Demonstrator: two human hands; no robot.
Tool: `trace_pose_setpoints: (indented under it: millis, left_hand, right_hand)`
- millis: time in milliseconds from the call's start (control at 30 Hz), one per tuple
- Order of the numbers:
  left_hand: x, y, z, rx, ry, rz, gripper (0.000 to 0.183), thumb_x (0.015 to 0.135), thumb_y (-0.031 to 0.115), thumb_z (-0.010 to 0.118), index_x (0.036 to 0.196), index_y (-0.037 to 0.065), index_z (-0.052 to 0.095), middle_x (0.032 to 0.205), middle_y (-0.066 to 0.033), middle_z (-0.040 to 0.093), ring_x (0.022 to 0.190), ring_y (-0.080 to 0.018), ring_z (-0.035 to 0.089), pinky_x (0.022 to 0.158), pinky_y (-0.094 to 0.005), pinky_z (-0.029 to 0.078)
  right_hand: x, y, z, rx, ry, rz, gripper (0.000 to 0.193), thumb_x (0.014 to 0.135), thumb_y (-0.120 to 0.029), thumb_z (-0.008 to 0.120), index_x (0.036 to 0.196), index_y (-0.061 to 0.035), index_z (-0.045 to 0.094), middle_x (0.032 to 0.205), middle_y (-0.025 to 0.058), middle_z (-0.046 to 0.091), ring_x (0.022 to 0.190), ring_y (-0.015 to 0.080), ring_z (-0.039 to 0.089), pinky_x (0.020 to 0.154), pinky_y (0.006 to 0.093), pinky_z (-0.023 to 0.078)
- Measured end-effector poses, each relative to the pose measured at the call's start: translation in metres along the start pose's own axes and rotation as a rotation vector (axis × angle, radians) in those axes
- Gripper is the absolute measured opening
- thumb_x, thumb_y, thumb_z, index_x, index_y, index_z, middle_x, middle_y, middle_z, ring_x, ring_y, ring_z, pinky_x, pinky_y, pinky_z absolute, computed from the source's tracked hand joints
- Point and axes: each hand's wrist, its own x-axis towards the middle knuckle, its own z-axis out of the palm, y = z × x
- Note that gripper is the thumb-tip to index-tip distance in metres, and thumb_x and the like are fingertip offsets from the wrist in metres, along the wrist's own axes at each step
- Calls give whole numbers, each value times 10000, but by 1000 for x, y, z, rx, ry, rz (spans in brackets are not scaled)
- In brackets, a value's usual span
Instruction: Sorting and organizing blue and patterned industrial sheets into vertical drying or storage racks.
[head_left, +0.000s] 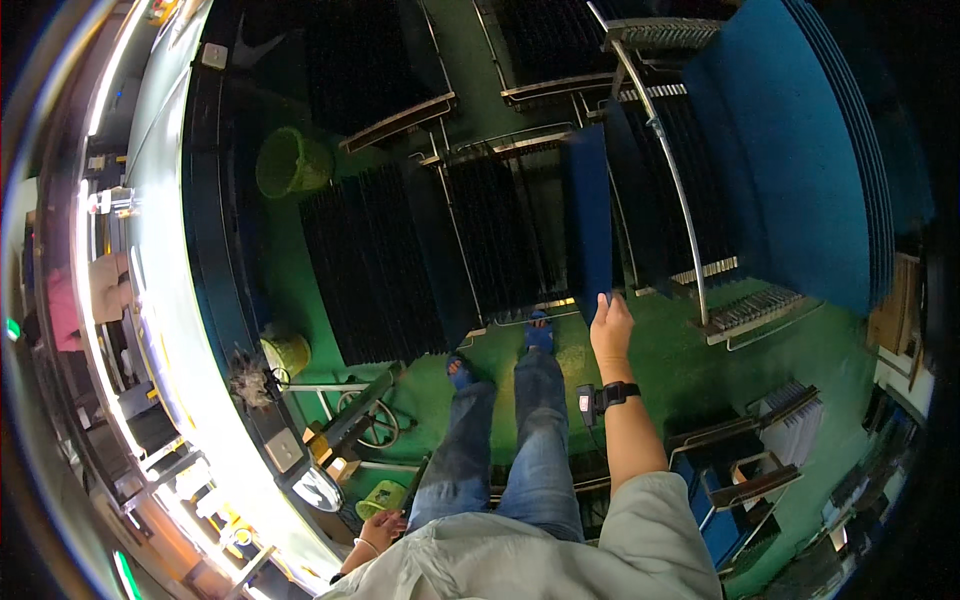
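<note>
My right hand (611,318) is closed on the near edge of a flat blue panel (590,220). The panel stands upright, seen nearly edge-on, among the dark panels (500,235) of a rack in front of me. A black band with a small device (600,398) is on my right wrist. Down beside my left hip is my left hand (382,528), its fingers loosely bent and apart, with nothing visible in them. A green basket (381,498) stands just beyond it.
More blue panels (800,150) stand in a metal-framed rack at right, with a metal bar (670,170) on its near side. A long, brightly lit bench (165,260) runs along the left. A wheeled cart (370,415) and a yellow-green bin (293,162) stand on the green floor.
</note>
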Motion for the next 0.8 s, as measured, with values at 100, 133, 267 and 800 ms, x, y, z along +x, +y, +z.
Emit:
trace_pose_setpoints:
  millis: [100, 133, 267, 800]
  left_hand:
    - [7, -1, 4, 15, 5, -10, 299, 892, 294, 502, 1034, 38, 559, 868, -67, 645, 786, -147, 610, 665, -255, 457]
    - [9, -3, 4, -20, -4, -1, 308, 890, 302, 503, 1038, 38, 561, 871, -67, 644, 783, -145, 611, 663, -253, 458]
    - [19, -7, 5, -95, -41, 4, 316, 890, 311, 502, 1039, 40, 564, 875, -68, 642, 777, -143, 610, 657, -250, 459]
    - [27, -8, 8, -130, -66, -26, 292, 903, 288, 480, 1061, 47, 530, 879, -64, 650, 811, -146, 614, 670, -254, 458]
  right_hand:
    - [6, -10, 5, -26, -23, 8, 204, 865, -150, 476, 828, 37, 551, 790, 211, 568, 719, 394, 543, 626, 441, 440]
    - [8, -13, 6, 3, 13, 6, 204, 863, -148, 476, 844, 39, 556, 792, 211, 569, 723, 395, 544, 629, 441, 440]
    - [6, -19, 11, 36, 18, -9, 202, 861, -141, 476, 882, 39, 564, 802, 211, 573, 735, 395, 546, 641, 440, 443]
    - [18, -29, 13, -50, -120, -23, 196, 856, -125, 475, 915, 39, 564, 840, 214, 581, 755, 387, 558, 659, 434, 456]
